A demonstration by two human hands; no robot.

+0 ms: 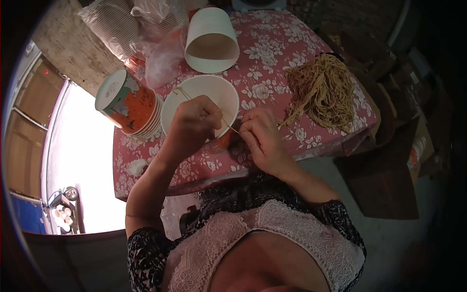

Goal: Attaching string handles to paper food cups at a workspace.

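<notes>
My left hand (196,119) is closed in a fist over the front of a paper bucket (214,88) with a white inside. A thin pale string (230,127) runs from it to my right hand (262,136), whose fingers pinch the other stretch beside the bucket's right rim. Behind my left hand, a piece of the same kind of string (184,92) crosses the bucket's far left rim. Part of the bucket's orange outside shows below my hands. Further right lies a loose bundle of tan strings (323,92).
A stack of orange printed buckets (127,107) stands at the left, bottom up. At the back are a white bucket stack (212,39) on its side and plastic-wrapped stacks (109,34). A floral cloth (265,48) covers the table; cardboard boxes (384,170) stand right.
</notes>
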